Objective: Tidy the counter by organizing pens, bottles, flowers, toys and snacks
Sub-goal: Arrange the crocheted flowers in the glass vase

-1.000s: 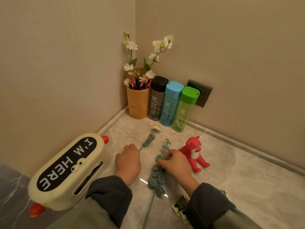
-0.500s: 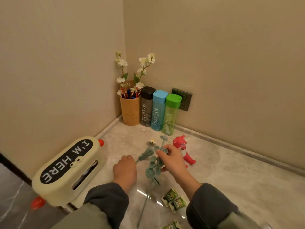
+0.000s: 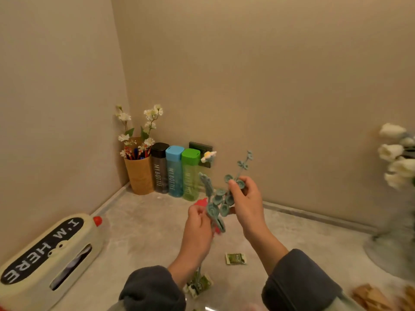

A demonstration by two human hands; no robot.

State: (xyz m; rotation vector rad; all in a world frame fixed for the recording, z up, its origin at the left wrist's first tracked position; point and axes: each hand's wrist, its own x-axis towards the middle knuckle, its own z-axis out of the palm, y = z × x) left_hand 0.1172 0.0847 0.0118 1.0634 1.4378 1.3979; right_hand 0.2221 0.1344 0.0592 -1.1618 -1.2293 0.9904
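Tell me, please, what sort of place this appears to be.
Probably a corner of a home counter: a stone-look counter against two plain walls, a socket, and a pen cup beside three bottles.

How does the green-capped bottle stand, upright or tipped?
Upright. The green-capped bottle stands on its base on the counter, cap on top, close beside the blue-capped bottle.

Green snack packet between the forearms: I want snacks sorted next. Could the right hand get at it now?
Probably not yet: the right hand grips the leafy stem, though the packet lies uncovered just below it.
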